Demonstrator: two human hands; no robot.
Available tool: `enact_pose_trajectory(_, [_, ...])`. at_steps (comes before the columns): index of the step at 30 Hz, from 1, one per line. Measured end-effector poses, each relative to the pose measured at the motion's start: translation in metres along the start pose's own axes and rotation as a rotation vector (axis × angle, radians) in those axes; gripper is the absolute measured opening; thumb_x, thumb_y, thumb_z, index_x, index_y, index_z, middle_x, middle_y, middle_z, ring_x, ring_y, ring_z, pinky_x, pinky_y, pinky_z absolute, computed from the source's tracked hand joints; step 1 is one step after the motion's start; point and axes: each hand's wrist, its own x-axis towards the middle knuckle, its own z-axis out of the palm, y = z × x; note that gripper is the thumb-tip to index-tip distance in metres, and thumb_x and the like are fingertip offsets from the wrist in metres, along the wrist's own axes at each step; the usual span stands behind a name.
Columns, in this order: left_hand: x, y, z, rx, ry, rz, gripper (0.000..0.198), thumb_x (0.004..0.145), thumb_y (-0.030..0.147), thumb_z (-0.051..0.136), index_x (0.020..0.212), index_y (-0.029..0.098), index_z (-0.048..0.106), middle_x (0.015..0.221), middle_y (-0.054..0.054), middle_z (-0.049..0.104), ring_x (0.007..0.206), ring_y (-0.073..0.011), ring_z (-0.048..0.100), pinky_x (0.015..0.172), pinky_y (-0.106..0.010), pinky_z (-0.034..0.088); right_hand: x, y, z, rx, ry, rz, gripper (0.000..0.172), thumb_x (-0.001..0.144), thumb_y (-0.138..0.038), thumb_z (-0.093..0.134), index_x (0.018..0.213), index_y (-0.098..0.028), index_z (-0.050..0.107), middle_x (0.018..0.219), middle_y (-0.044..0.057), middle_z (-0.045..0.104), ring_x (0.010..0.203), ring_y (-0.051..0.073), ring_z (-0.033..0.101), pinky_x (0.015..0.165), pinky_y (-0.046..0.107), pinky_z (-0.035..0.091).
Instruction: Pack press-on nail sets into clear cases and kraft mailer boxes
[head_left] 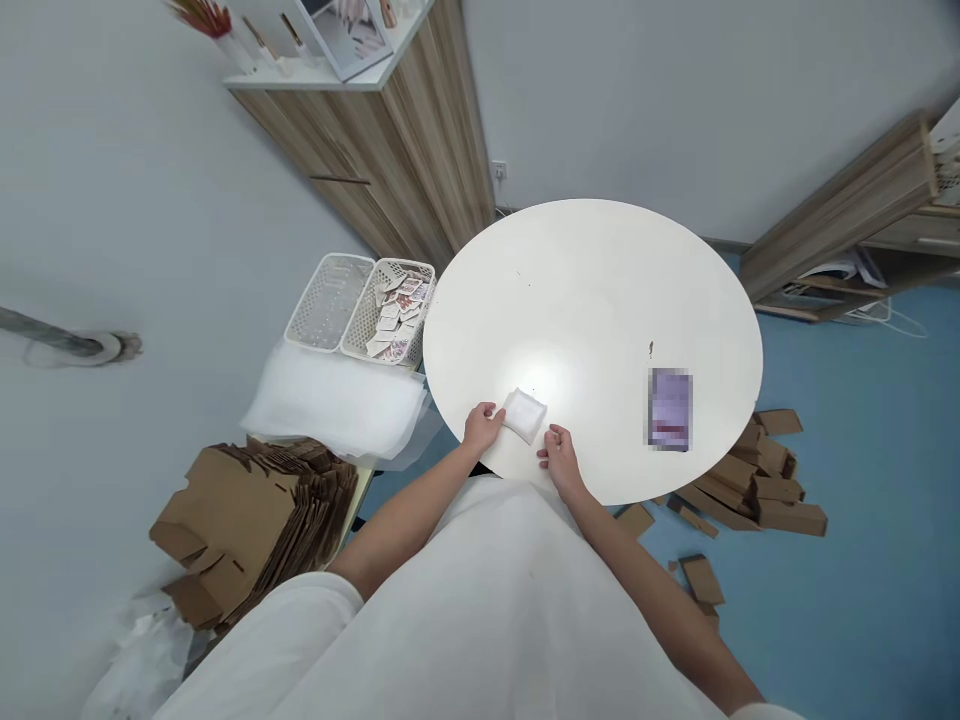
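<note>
1. As seen from the head camera, looking steeply down, a person in a white top stands at the near edge of a round white table (600,280).
2. A small white square packet (523,413) lies flat on the table, close to that near edge and between the two hands.
3. The left hand (482,427) pinches the packet's left side, fingers closed on it. The right hand (559,455) sits just beside the packet's lower right corner with its fingers curled. Whether it touches or grips the packet cannot be told at this size. The hands are a little apart.
4. Likely risk: gripped for certain on one side only, the light packet could twist or slide on the smooth top. It is near enough to the rim to drop off toward the person.
5. A blurred purple card (670,408) lies on the table, well apart to the right.
6. Left of the table stand an empty basket (330,300) and a filled basket (394,310) holding small printed packets. Nearer the person are white foam sheets (337,405) and flattened cardboard (255,520).
7. Small brown boxes (757,480) lie scattered on the blue floor to the right. A sideways step could catch on them and cause a stumble.
</note>
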Motion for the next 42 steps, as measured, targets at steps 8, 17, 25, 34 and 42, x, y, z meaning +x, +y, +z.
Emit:
enact_pose_trajectory(8, [0.001,0.004,0.002,0.041,-0.042,-0.032,0.041,0.072,0.047,0.058,0.101,0.019,0.053,0.097,-0.007,0.058,0.085,-0.0164,0.058,0.073,-0.028,0.046,-0.002,-0.002,0.006,0.159,-0.073,0.104,0.053,0.078,-0.052,0.04,0.124,-0.028,0.031,0.116,0.008,0.046,0.098,0.02,0.056,0.065,0.03,0.053])
enact_pose_trajectory(17, [0.006,0.006,0.008,-0.048,-0.087,0.015,0.027,0.074,0.031,0.058,0.098,0.018,0.054,0.097,-0.007,0.059,0.08,-0.0143,0.057,0.073,-0.028,0.047,0.009,-0.018,0.023,0.13,0.005,0.133,0.055,0.073,-0.046,0.052,0.122,-0.029,0.035,0.123,0.008,0.044,0.09,0.02,0.059,0.071,0.033,0.052])
enact_pose_trajectory(25, [0.033,-0.005,-0.035,-0.152,-0.036,0.071,0.034,0.076,0.028,0.056,0.107,0.018,0.047,0.107,-0.008,0.055,0.09,-0.0164,0.054,0.076,-0.029,0.044,0.027,-0.055,0.078,0.033,-0.001,0.096,0.068,0.068,-0.041,0.058,0.128,-0.026,0.031,0.126,0.007,0.043,0.095,0.019,0.055,0.075,0.031,0.049])
enact_pose_trajectory(34, [0.088,-0.012,-0.1,-0.166,0.002,0.089,0.053,0.072,0.03,0.058,0.12,0.019,0.038,0.127,-0.011,0.039,0.123,-0.0234,0.031,0.1,-0.038,0.028,0.093,-0.107,0.156,-0.053,-0.06,0.017,0.068,0.067,-0.034,0.058,0.129,-0.029,0.033,0.125,0.005,0.041,0.092,0.016,0.052,0.084,0.035,0.044])
enact_pose_trajectory(42, [0.119,-0.006,-0.119,-0.268,-0.086,0.097,0.068,0.07,0.029,0.06,0.13,0.023,0.029,0.131,-0.009,0.026,0.125,-0.0229,0.028,0.103,-0.037,0.026,0.126,-0.121,0.184,-0.027,-0.086,-0.061,0.076,0.063,-0.021,0.054,0.133,-0.031,0.026,0.132,0.004,0.037,0.104,0.018,0.047,0.088,0.036,0.043])
